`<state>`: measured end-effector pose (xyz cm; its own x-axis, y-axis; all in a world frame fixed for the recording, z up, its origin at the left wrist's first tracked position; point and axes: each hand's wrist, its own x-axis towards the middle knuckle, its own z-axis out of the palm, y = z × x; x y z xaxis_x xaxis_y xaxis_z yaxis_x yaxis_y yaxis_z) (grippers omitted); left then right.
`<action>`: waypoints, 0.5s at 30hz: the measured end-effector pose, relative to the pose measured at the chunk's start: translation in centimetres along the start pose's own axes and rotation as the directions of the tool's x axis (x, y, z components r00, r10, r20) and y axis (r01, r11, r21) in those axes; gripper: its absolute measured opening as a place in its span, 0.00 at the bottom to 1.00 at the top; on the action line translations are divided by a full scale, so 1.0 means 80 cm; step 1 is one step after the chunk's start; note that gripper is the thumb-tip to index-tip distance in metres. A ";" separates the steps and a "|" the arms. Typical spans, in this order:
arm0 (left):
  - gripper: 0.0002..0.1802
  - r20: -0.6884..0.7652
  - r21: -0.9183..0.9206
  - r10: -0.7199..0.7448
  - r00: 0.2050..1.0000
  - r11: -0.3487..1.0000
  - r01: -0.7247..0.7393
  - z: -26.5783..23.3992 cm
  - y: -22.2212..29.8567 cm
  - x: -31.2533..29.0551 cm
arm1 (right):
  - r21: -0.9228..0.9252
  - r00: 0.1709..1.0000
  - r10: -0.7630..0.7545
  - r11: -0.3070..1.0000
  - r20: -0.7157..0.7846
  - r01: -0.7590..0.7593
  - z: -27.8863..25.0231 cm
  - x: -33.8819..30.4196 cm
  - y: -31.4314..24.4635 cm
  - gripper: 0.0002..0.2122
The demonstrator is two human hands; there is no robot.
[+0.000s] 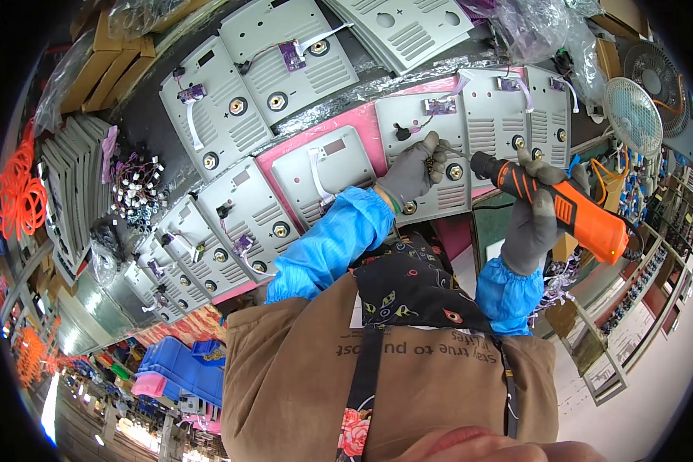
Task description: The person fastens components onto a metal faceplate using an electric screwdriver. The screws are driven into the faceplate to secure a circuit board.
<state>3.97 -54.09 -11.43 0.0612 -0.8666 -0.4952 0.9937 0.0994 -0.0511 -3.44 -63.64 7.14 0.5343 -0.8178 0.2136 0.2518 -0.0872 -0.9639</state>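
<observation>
My right hand (533, 219), in a grey glove, grips an orange and black power screwdriver (589, 219). The tool points left, and its thin bit reaches toward the fingers of my left hand (414, 171). That hand is gloved too and closed, its fingertips pinched together close to the bit. Whatever they hold is too small to make out. Beneath them lies a grey slotted metal panel (408, 112), carrying a purple circuit board (440, 105) with wires. A round brass fitting with a nut (454, 172) sits in this panel, just right of my left fingers.
Similar grey panels (242, 208) line the pink-topped bench (267, 165), with more behind (208, 115). Stacked panels (73, 177) and a pile of wired connectors (138, 185) stand left. At the right are a fan (631, 108) and a metal rack (631, 323).
</observation>
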 end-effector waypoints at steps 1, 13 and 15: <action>0.21 0.001 0.002 -0.001 1.000 1.000 0.001 0.001 0.000 0.001 | 0.007 1.000 0.003 1.000 -0.012 -0.003 0.001 -0.001 -0.001 0.30; 0.19 -0.074 0.118 -0.005 0.997 0.993 0.014 0.009 0.020 -0.010 | -0.046 0.994 0.034 0.999 0.102 -0.029 -0.007 -0.001 -0.001 0.26; 0.20 -0.010 0.253 -0.088 0.996 0.963 0.088 0.022 0.022 -0.008 | -0.096 0.993 -0.019 0.995 0.118 0.031 -0.005 -0.004 -0.001 0.26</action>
<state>5.87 -54.18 -9.68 -0.0272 -0.8668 -0.4979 0.9864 -0.1039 0.1270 -3.98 -63.60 7.07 0.6212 -0.7429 0.2496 0.1898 -0.1665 -0.9676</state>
